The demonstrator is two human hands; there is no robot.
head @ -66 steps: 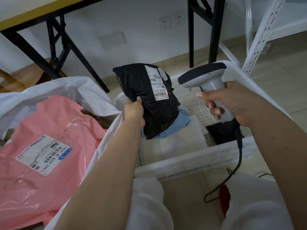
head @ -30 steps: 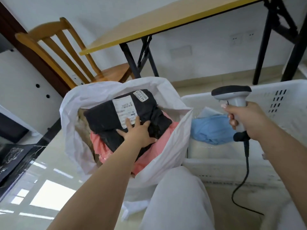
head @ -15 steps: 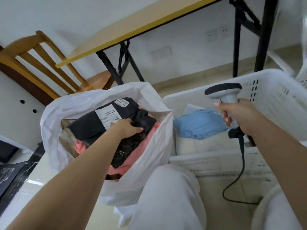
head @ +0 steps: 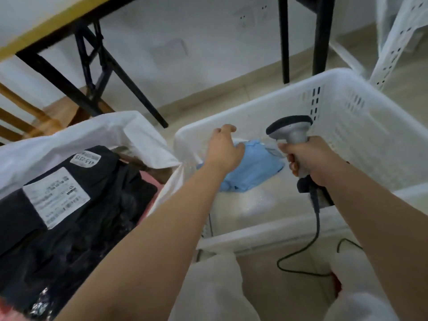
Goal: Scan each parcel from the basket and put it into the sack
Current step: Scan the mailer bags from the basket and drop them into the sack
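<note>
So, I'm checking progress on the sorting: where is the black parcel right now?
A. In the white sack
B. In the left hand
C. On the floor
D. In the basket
A: the black parcel lies inside the white sack, while the left hand reaches into the basket.

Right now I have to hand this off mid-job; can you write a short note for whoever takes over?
Left hand: open, reaching into the white plastic basket, over the light blue soft parcel; whether it touches it is unclear.
Right hand: closed around the grey handheld barcode scanner, held above the basket.
Black plastic parcel with white labels: lying in the white sack, on top of a pink parcel.
Done: the black parcel is in the sack.
Left: lift the blue parcel, scan it, sack it; a pale flat parcel lies underneath it in the basket.
</note>
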